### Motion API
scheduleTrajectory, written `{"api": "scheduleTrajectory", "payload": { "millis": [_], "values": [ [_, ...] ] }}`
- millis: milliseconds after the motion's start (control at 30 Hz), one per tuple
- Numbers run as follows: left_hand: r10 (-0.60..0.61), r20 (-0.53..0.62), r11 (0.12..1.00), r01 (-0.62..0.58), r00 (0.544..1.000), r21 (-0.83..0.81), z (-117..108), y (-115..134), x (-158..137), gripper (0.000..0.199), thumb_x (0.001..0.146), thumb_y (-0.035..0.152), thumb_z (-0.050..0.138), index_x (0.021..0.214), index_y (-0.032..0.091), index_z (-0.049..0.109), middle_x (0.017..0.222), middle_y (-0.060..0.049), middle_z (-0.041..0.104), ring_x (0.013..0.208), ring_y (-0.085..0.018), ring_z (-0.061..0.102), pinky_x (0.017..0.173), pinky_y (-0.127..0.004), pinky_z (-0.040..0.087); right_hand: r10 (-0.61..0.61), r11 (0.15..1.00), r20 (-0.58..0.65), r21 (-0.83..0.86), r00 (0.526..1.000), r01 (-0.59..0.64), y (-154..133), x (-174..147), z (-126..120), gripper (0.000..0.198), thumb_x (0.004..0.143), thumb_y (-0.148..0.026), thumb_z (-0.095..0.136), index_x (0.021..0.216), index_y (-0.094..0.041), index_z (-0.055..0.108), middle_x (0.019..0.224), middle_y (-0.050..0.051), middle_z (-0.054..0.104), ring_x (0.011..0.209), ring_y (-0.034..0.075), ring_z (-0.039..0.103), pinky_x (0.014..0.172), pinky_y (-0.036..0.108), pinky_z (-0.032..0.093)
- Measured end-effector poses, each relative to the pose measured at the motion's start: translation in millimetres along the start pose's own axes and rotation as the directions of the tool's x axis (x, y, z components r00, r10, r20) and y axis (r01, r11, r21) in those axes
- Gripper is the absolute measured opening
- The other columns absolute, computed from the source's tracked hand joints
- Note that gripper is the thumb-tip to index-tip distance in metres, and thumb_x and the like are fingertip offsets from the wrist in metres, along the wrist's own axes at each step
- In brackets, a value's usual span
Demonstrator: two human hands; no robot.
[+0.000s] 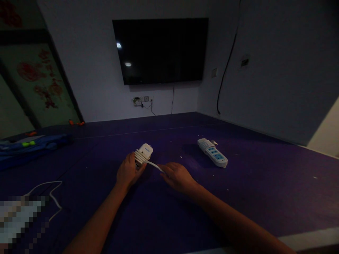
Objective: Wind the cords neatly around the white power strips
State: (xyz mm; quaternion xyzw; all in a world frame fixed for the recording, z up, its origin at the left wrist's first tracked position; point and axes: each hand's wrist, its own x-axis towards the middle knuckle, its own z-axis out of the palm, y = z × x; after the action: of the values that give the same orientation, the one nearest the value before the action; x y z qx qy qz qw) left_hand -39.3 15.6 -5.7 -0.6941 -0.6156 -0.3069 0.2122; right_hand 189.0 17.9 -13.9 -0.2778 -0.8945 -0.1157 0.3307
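My left hand [128,171] grips a white power strip [146,149] with its cord wound several times around the body. Part of the strip is hidden behind the fingers. From those coils a length of white cord [154,165] runs to my right hand [177,175], whose fingers are closed on it. The cord looks taut between the two hands. To the right lies a second power strip [217,157], white with blue socket faces. Its own cord is wrapped round the far end, and its plug [214,142] sticks out there.
The purple surface [254,183] carries small white scraps. Blue cloth [39,144] lies at the left, with a loose white cable [54,192] nearer me beside a blurred-out patch. A television [164,51] hangs on the far wall; a black cable [227,67] dangles on the right.
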Motion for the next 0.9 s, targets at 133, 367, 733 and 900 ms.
{"api": "scheduleTrajectory", "payload": {
  "millis": [133,367,733,900],
  "values": [
    [0.151,0.086,0.988,-0.148,0.985,-0.043,0,3,-2,0.060,0.080,0.055,0.046,0.121,0.012,0.046,0.118,-0.019,0.058,0.105,-0.029,0.059,0.086,-0.039,0.049,0.030,0.992,-0.120,-0.120,0.992,-0.045,12,1,-9,0.032,0.090,-0.014,0.043,0.117,-0.020,0.059,0.087,0.008,0.066,0.078,0.018,0.057,0.070,0.031,0.043],
    [0.573,0.180,0.803,-0.503,0.800,-0.319,-7,34,-15,0.062,0.074,0.051,0.055,0.122,0.013,0.047,0.116,-0.018,0.060,0.106,-0.028,0.059,0.087,-0.041,0.050,-0.105,0.977,-0.200,-0.203,0.974,0.064,38,0,-27,0.046,0.089,-0.011,0.043,0.134,-0.018,0.043,0.099,0.009,0.065,0.086,0.019,0.055,0.079,0.035,0.043],
    [0.577,0.005,0.705,-0.495,0.816,-0.508,-7,53,-33,0.109,0.055,0.076,0.058,0.137,0.011,0.027,0.115,-0.020,0.059,0.102,-0.031,0.060,0.085,-0.043,0.051,-0.057,0.990,-0.053,-0.131,0.997,0.049,55,-4,-3,0.044,0.087,-0.008,0.045,0.129,-0.020,0.049,0.083,0.006,0.065,0.073,0.016,0.056,0.071,0.031,0.044],
    [0.554,0.086,0.734,-0.437,0.828,-0.520,-7,57,-32,0.111,0.057,0.076,0.056,0.141,0.016,0.014,0.121,-0.019,0.056,0.103,-0.031,0.060,0.085,-0.044,0.050,-0.012,0.993,0.000,-0.120,1.000,0.011,54,-3,4,0.045,0.085,-0.008,0.048,0.129,-0.019,0.050,0.079,0.006,0.064,0.070,0.017,0.055,0.068,0.030,0.043]
  ]
}}
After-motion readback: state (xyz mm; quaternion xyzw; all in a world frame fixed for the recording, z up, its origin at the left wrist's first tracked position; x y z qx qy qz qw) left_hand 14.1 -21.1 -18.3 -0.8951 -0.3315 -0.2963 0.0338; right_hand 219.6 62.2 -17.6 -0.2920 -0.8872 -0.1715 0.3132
